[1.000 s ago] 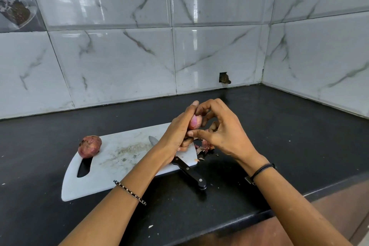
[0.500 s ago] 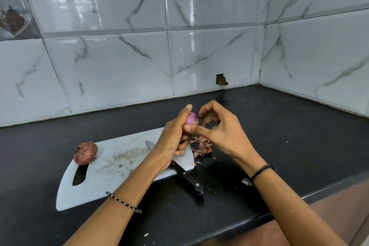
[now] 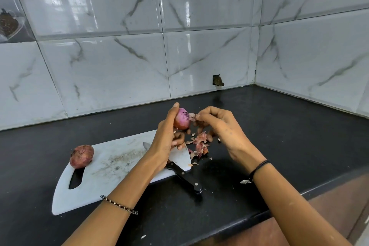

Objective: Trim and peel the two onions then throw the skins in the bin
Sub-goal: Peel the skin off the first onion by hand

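The black stone surface [image 3: 279, 146] carries a white plastic cutting board [image 3: 111, 173], a heap of reddish papery onion skins [image 3: 200, 146] just beside it.

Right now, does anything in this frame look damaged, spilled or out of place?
Yes: a broken hole gapes in the wall tile just above the countertop. Loose onion skins lie scattered off the cutting board, likely just peeling debris.

Left hand [image 3: 166, 138] raised, fingers curled gripping, right hand [image 3: 221, 126] pinching
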The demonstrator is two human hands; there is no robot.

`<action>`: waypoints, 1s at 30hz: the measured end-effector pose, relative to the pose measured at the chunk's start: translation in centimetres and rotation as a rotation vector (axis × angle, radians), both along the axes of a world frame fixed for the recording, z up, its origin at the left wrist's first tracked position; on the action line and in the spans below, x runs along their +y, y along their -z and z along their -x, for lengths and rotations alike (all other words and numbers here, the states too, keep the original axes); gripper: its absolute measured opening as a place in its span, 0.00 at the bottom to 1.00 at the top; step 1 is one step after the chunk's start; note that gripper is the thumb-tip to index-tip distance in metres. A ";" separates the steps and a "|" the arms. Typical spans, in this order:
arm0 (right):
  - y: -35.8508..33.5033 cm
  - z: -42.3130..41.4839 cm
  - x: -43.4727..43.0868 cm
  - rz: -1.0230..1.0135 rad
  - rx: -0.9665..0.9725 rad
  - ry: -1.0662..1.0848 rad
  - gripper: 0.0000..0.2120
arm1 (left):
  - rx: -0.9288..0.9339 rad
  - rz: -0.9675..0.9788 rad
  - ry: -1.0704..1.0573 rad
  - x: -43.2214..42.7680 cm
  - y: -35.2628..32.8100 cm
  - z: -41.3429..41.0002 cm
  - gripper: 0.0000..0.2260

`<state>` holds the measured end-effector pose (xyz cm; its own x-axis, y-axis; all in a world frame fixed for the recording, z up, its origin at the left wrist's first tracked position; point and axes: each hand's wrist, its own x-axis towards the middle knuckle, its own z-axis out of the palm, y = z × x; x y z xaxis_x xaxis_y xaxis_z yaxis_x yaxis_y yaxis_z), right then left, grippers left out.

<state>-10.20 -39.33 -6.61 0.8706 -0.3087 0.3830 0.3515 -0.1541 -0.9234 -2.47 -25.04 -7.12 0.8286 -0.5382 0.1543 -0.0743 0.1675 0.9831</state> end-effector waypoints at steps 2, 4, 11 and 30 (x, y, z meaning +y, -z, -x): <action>-0.1 0.0 -0.1 -0.049 0.011 0.024 0.06 | 0.075 0.035 0.036 0.2 0.0 -0.3 0.28; -0.1 0.0 -0.3 -0.064 0.024 0.049 0.06 | 0.136 0.055 0.078 0.3 0.1 -0.5 0.27; 0.5 -0.1 -0.2 0.180 0.174 0.282 0.13 | 0.190 0.003 0.144 0.1 0.0 -0.6 0.26; 1.5 -1.4 -0.4 -0.074 0.082 -0.020 0.16 | -0.036 -0.212 0.085 0.0 -0.1 0.4 0.22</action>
